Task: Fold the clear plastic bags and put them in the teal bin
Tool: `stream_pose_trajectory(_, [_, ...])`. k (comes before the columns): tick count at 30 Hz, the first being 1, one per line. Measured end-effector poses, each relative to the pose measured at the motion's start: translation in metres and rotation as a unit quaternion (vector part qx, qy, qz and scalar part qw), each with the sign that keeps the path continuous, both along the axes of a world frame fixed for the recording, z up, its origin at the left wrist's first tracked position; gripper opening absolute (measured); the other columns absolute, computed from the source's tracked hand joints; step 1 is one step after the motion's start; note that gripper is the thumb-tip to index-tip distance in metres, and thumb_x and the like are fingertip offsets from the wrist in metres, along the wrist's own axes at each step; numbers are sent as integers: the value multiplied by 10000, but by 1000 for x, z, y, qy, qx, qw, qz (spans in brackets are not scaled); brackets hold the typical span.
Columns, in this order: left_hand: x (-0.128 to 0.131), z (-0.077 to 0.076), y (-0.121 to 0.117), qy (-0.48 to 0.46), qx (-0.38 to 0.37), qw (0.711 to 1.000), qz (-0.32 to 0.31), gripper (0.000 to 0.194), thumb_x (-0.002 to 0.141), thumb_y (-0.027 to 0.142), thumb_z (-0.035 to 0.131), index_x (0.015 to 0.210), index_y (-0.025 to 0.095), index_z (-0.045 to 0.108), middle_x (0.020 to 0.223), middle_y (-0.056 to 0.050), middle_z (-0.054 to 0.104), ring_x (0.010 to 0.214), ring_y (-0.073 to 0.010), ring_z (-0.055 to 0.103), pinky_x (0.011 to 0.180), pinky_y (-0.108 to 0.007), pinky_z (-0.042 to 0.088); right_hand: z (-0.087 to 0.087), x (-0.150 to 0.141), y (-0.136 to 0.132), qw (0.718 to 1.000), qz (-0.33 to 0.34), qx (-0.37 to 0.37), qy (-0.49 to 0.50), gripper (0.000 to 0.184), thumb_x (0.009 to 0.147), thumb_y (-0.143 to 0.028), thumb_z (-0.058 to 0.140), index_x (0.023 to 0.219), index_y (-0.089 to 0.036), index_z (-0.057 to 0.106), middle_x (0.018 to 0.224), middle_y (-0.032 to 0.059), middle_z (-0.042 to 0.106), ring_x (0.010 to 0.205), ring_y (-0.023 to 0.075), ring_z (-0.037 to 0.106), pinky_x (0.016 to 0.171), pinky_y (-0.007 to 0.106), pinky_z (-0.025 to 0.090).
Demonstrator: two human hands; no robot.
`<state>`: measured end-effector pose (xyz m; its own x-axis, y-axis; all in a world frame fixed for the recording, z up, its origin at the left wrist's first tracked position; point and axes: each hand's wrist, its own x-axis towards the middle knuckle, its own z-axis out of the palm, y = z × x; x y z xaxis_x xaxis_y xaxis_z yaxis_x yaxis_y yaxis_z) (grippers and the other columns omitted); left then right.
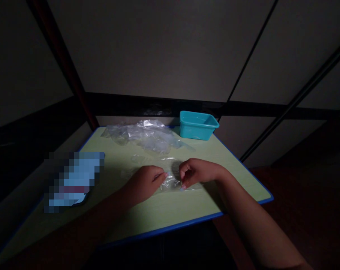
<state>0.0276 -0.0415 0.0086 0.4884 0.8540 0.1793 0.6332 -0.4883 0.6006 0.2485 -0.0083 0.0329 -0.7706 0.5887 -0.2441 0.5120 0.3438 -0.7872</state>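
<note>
Now, a clear plastic bag point(170, 183) is pinched between the closed grips of the left hand point(144, 183) and the right hand point(199, 172), just over the worktop point(164, 221).

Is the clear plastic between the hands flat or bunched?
Bunched: the clear plastic creases up where the left hand and right hand pinch it.

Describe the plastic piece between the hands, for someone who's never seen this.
Find the pale green, blue-edged table. Near its front, the left hand and right hand pinch a clear plastic film between them. Unlike the crumpled plastic heap at the far edge, this one is in hand.
</note>
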Motion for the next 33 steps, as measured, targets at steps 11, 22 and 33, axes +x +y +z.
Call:
stream_pose_trajectory(11, [2,-1,0,-3,24,1000,-13,288,849,266,455,614,153,579,599,11,519,591,-111,464,574,-231,317,-5,-4,-3,999,8,28,-24,268,735,-411,617,690,-147,601,700,13,557,638,119,502,607,236,402])
stream_pose_trajectory(22, [2,-1,2,24,50,998,-1,288,825,264,516,555,163,505,569,29,460,581,-107,437,553,-232,291,-8,-5,-4,998,-1,43,-43,218,722,-358,616,693,-145,583,692,22,568,623,123,515,583,238,402])
stream_pose_trajectory(33, [-3,-6,7,84,99,991,-15,269,836,236,487,575,174,486,611,-3,495,671,-149,477,636,-254,332,-9,-7,-2,997,19,66,-28,220,746,-342,607,696,-128,605,634,-8,549,576,94,481,545,211,375])
